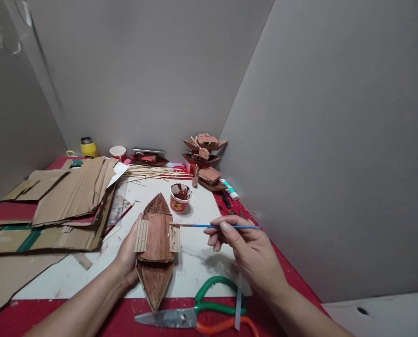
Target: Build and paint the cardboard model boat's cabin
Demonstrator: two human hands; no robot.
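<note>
My left hand (127, 257) grips a brown-painted cardboard model boat (156, 238) by its left side, with the fingers partly hidden behind it. On each side of the boat's cabin sticks out a ribbed, unpainted cardboard flap. In my right hand (240, 238) a thin blue paintbrush (209, 226) is pinched between thumb and fingers. Its brown tip rests at the right flap (175, 238), which bears a few brown marks. Just beyond the boat stands a red and white paper cup (181, 198) with brown paint inside.
Scissors (181, 318) with green and orange handles lie near the front edge. Cardboard sheets (71, 192) are piled at left. Thin wooden sticks (153, 172), more model boats (209, 175), a white tube (229, 189) and a yellow bottle (88, 148) stand or lie farther back.
</note>
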